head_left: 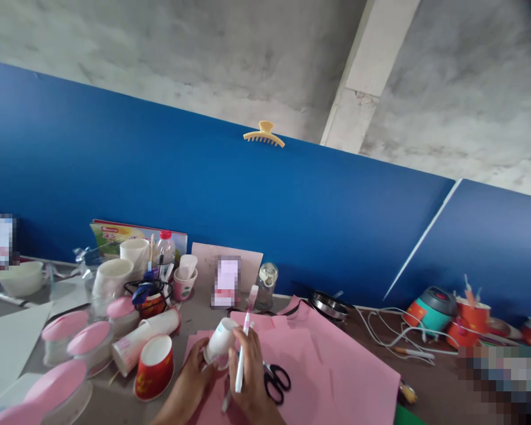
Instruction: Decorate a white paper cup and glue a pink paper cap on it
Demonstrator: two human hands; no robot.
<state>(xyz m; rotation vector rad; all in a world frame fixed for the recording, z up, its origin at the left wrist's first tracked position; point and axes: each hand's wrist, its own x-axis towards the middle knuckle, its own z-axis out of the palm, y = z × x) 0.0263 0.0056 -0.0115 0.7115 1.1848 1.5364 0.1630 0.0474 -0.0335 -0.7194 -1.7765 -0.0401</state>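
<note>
My left hand (193, 373) is closed around a white paper cup (222, 337), which tilts over the pink paper sheets (312, 360). Held in my right hand (251, 369) is a white marker (239, 369), its pinkish end pointing up and away from me. The fingertips of that hand also reach the cup's right side. Black-handled scissors (278, 382) lie on the pink paper just right of my right hand, partly hidden by it. A red paper cup (154, 366) stands left of my left hand.
Pink-topped cups (66, 324), a fallen paper cup (146, 339) and white cups (112, 277) crowd the left. A phone (225, 282) and a glass jar (266, 286) stand behind my hands. Tape (330, 305), cables (380, 330) and a teal-and-red object (431, 313) are at right, before a blue partition (203, 171).
</note>
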